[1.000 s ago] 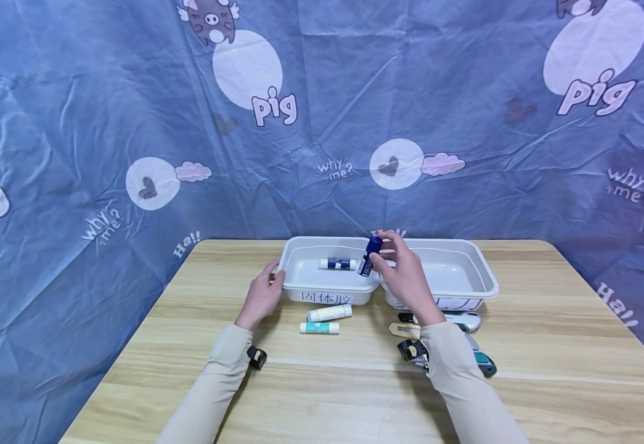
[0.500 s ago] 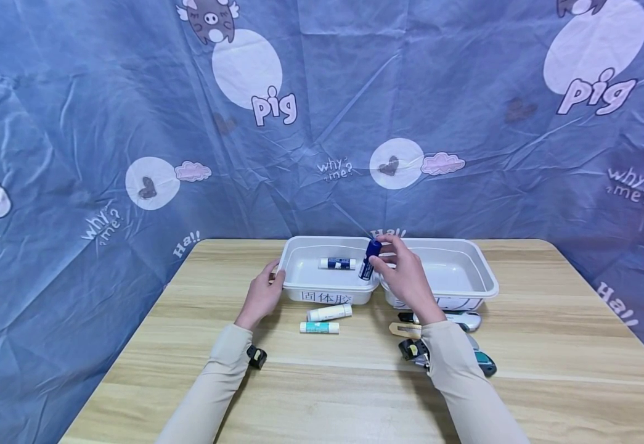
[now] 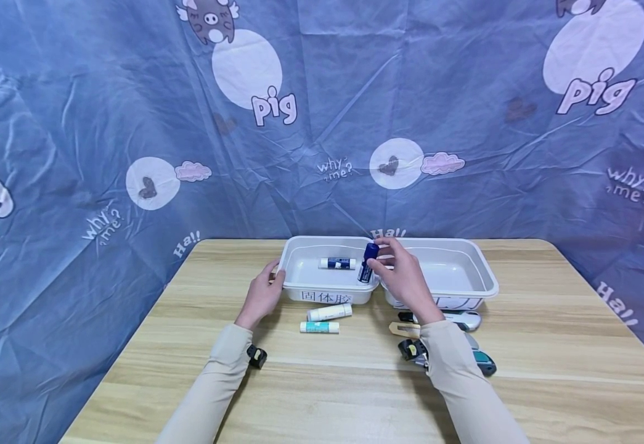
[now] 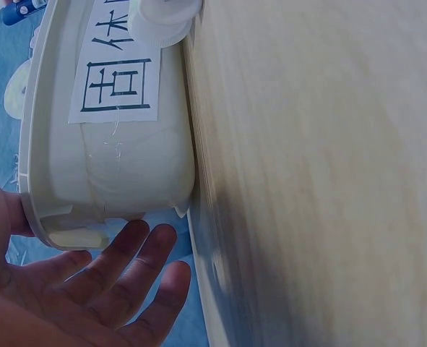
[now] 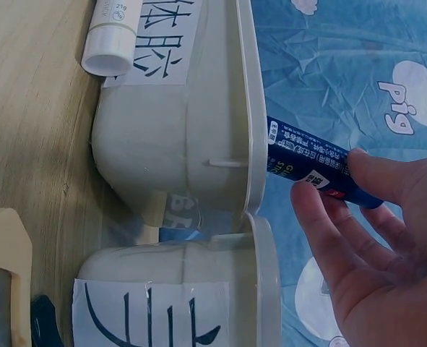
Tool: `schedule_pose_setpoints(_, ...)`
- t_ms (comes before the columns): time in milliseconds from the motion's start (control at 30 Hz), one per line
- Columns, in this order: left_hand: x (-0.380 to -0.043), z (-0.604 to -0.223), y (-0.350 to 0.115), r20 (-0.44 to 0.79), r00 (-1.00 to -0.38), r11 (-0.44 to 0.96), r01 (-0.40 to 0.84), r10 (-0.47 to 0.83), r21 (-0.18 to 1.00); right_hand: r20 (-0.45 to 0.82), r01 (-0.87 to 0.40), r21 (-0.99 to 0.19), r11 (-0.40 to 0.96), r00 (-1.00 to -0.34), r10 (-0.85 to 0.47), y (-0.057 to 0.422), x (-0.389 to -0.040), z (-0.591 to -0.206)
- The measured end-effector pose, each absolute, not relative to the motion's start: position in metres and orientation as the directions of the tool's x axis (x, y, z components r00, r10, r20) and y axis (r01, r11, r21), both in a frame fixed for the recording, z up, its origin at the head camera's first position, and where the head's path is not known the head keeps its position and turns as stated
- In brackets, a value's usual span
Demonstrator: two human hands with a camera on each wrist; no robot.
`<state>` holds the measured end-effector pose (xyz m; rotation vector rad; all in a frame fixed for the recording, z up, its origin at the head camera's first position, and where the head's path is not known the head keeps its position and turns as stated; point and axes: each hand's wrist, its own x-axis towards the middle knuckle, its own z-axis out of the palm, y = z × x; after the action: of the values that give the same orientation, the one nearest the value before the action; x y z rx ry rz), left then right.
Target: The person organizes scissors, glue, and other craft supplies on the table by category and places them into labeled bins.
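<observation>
My right hand (image 3: 407, 274) pinches a dark blue glue stick (image 3: 368, 264) between thumb and fingers, tilted, with its lower end inside the right end of the left white plastic box (image 3: 327, 287). In the right wrist view the lower end of the glue stick (image 5: 311, 163) passes behind the box's rim. A second blue glue stick (image 3: 338, 264) with white ends lies in that box. My left hand (image 3: 264, 291) holds the left end of the box; in the left wrist view the thumb is at the rim and the fingers (image 4: 137, 271) extend below it.
Another white box (image 3: 490, 283) stands right beside the first. In front of the left box lie a white glue stick (image 3: 330, 313) and a green-and-white one (image 3: 319, 327). Several cutters, among them a yellow one (image 3: 405, 330) and a green one (image 3: 485, 364), lie around my right forearm.
My right hand has lowered the blue glue stick slightly into the left box, moving a little left. The left hand stays at the box's end.
</observation>
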<state>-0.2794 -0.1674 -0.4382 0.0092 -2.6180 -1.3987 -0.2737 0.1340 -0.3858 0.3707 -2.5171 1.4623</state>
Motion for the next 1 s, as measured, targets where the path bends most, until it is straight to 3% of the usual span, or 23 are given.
schedule_pose_setpoints(1000,-0.279,-0.439,-0.168,0.160,-0.984,0.554,0.093,-0.073,0.827,0.294,-0.364,-0.760,0.539,-0.931,-0.214,0.123,-0.272,-0.391)
